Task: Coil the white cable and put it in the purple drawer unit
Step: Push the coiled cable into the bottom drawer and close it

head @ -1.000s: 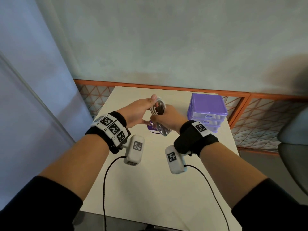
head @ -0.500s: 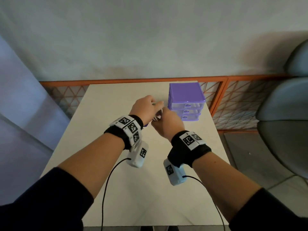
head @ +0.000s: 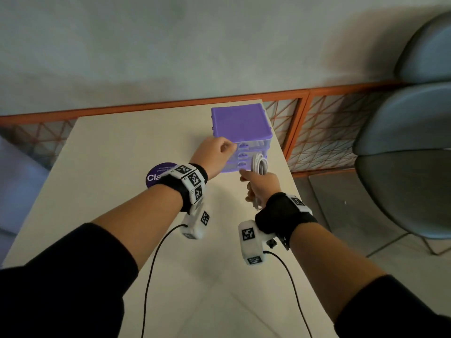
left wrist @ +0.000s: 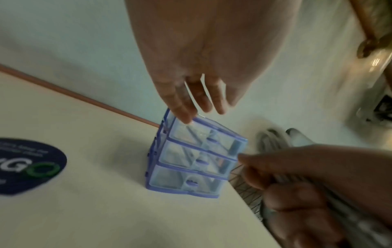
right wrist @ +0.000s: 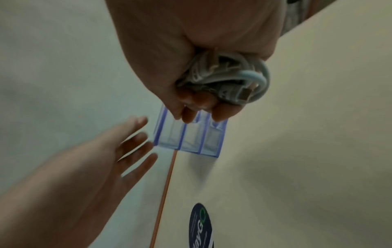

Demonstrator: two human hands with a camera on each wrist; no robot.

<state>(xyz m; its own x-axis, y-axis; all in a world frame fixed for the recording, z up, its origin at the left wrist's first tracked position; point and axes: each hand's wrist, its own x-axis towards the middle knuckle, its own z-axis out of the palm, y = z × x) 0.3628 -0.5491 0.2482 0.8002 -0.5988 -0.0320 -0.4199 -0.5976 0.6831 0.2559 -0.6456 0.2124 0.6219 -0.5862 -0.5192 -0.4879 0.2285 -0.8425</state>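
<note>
The purple drawer unit (head: 240, 125) stands at the table's far right corner, its three clear drawers pushed in. My left hand (head: 220, 148) reaches its upper left front with straight fingers. In the left wrist view one fingertip of the left hand (left wrist: 184, 117) touches the top drawer's corner on the drawer unit (left wrist: 197, 159). My right hand (head: 257, 185) grips the coiled white cable (head: 260, 164) just in front of the lower drawers. The right wrist view shows the cable (right wrist: 229, 80) bundled in my fist, one plug end sticking out.
A round dark sticker (head: 158, 175) lies on the beige table (head: 117, 154) left of my left wrist. An orange mesh railing (head: 317, 132) runs behind and right of the table. A grey chair (head: 410, 147) stands to the right.
My hands have parted. The left hand let go of the coil and moved forward to the top drawer. The right hand alone carried the coil up to the unit's front.
</note>
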